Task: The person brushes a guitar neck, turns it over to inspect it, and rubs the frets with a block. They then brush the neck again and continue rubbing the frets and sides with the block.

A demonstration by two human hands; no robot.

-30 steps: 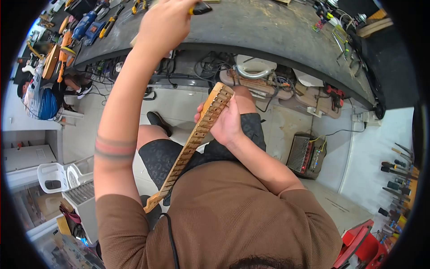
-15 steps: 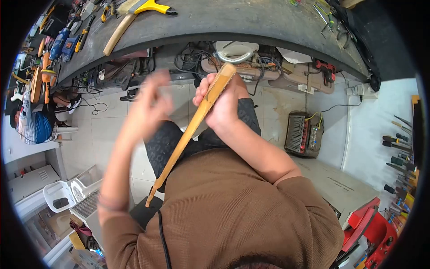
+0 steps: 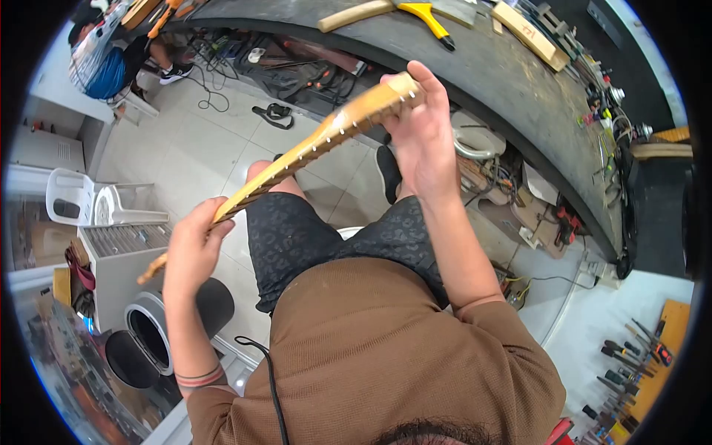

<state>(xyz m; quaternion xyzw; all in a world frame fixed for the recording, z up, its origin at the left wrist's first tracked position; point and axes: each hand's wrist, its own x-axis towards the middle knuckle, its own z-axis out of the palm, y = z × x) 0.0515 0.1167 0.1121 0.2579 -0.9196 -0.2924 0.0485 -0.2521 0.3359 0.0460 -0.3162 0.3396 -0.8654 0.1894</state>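
Observation:
A wooden guitar neck (image 3: 300, 159) slants across in front of my body, its fret edge turned partly toward me. My left hand (image 3: 196, 241) wraps round it near the narrow headstock end, which pokes out past my wrist at the lower left. At the wider heel end, my right hand (image 3: 426, 141) supports the wood between thumb and fingers; some of those fingers are hidden behind it. The neck is raised above my lap and tilts up toward the workbench.
A dark workbench (image 3: 512, 81) curves along the front, bearing a yellow-handled brush (image 3: 430, 18) and wood pieces. A person (image 3: 104, 63) sits at the far left. A white plastic chair (image 3: 70, 196) and a grey bin (image 3: 148, 326) stand left. Tools (image 3: 623, 363) hang at the right.
My left hand, raised and blurred before, now grips the neck near its headstock. The neck has swung to a flatter slant, its frets turned into view. My view has turned leftward.

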